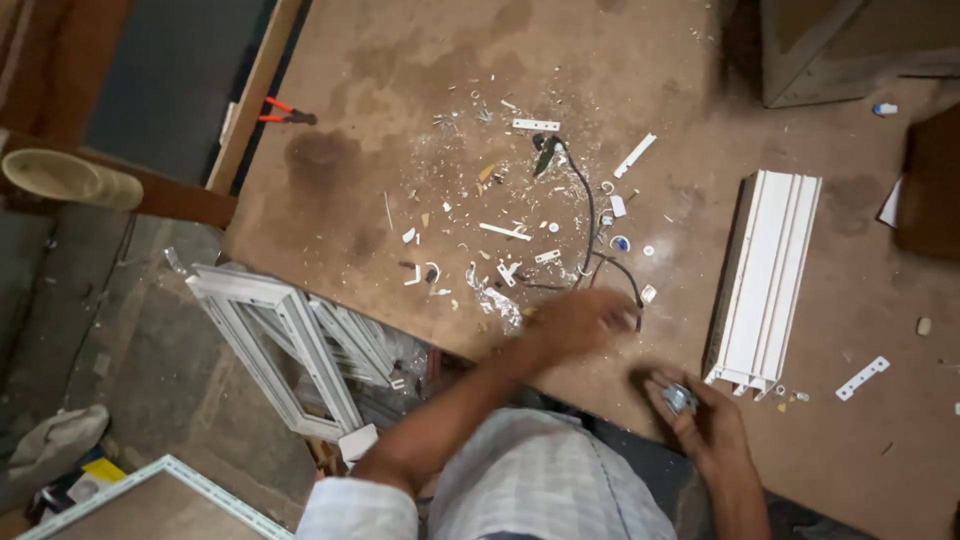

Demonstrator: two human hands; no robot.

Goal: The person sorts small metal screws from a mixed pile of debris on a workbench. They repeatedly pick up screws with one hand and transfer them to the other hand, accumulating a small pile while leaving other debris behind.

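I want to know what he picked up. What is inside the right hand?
The right hand is closed around a small shiny metal part. Only its top shows between the fingers; the rest is covered, so its shape cannot be told.

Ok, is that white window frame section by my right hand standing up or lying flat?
Lying flat: the white profile section rests lengthwise on the brown workbench, ribbed face up.

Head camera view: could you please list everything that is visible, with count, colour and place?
Workbench: one, brown, stained, fills the view.
Window frame profile: one, white, right of centre.
Cable: one, black, centre.
Plastic offcuts: many, white, scattered mid-table.
Flat bracket: one, white, lower right.
Pliers: one, red handles, upper left edge.
Window frames: several, white, on floor, left.
Metal part: one, silvery, in right hand.
Left hand: blurred, at the cable end.
Right hand: holds the metal part.
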